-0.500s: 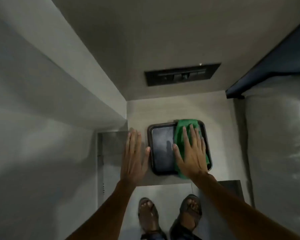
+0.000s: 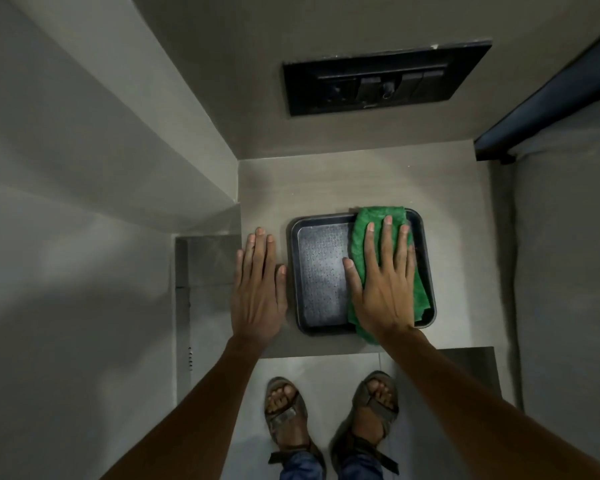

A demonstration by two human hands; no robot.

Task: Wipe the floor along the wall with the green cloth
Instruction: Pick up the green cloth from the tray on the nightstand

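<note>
A green cloth (image 2: 362,230) lies over the right half of a dark square tray (image 2: 317,275), which sits on a small grey-brown tabletop (image 2: 326,181). My right hand (image 2: 383,275) lies flat on the cloth, fingers spread and pointing away from me, palm pressing the cloth down. My left hand (image 2: 258,289) rests flat on the tabletop just left of the tray, fingers together, holding nothing. The floor (image 2: 326,368) shows below the table's near edge, pale tiles between my two sandalled feet.
A wall (image 2: 84,168) runs along the left, with a dark switch panel (image 2: 378,79) on the far wall above the table. A bed with a pale mattress (image 2: 568,271) and dark frame borders the right side. My feet (image 2: 286,414) stand close to the table.
The view has moved closer to the table. My right hand has slid slightly away from me on the cloth. The left hand stays flat beside the tray.
</note>
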